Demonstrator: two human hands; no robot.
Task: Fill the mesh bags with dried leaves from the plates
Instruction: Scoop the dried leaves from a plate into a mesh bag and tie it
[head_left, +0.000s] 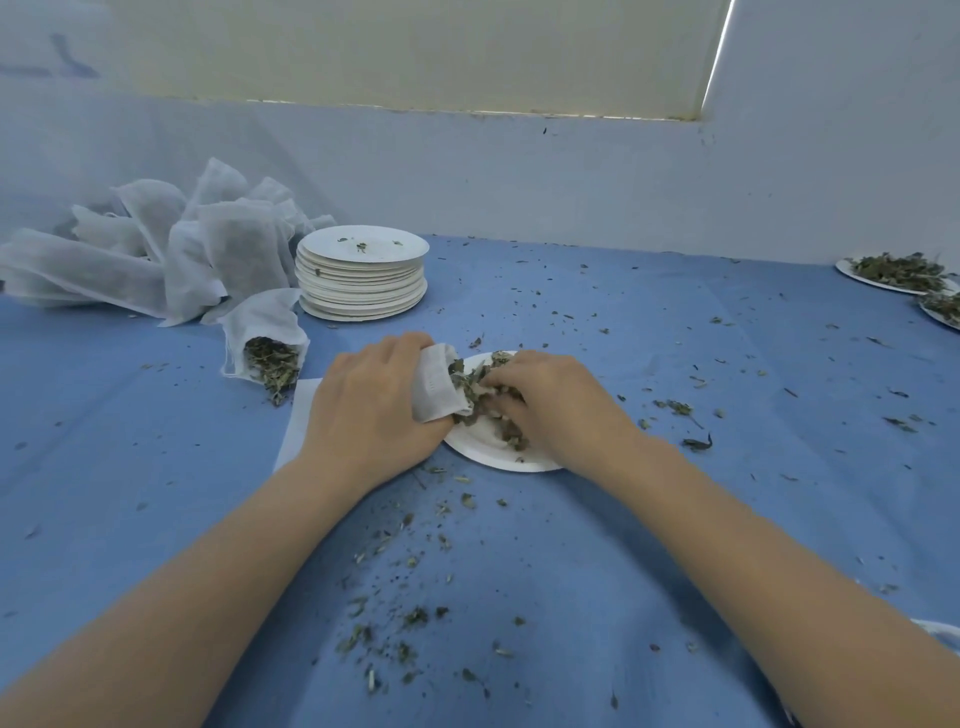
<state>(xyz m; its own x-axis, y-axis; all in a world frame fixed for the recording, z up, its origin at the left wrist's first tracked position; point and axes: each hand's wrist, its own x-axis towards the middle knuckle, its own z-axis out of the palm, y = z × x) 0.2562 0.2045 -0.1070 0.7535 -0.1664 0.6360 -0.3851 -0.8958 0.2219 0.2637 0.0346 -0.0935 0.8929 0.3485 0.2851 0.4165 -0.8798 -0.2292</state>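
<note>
Head: left hand (375, 402) grips mesh bag (435, 389); right hand (545, 397) gathers leaves (470, 387).

Plate stack (362, 280) behind; right open.

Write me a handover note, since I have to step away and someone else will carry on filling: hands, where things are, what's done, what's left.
Left hand: holds the mesh bag open at the edge of the plate.
Right hand: fingers curled on the dried leaves, pushing them toward the bag's mouth.
Done: a pile of filled bags at the far left; one filled bag lies open beside it, spilling leaves. A stack of used plates stands behind.
Left: finish this plate, then the two full plates at the far right. Crumbs are scattered across the blue cloth.
</note>
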